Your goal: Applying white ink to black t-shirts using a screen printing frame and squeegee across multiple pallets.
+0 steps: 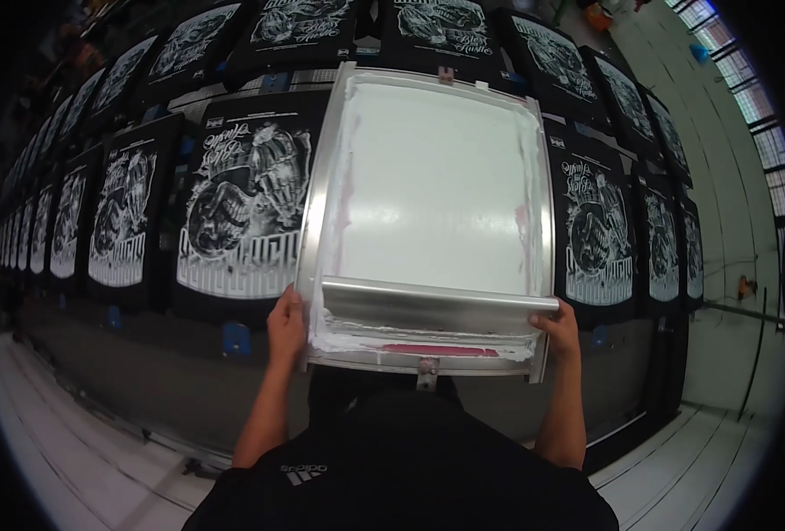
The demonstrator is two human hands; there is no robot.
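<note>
A metal-framed printing screen lies in front of me over the row of printed boards. White covers its mesh, with smears of white ink and pink patches along the inner edges. Across the near part of the screen rests a long metal squeegee. My left hand is closed around the frame's left side near its front corner. On the other side, my right hand grips the frame by the squeegee's right end, its thumb over the inner side. The hidden fingertips lie under the frame.
Black shirts with white skull prints lie in rows to the left, right and far side. Blue clips sit along the table's near edge. An orange tool is at the right by a pale floor.
</note>
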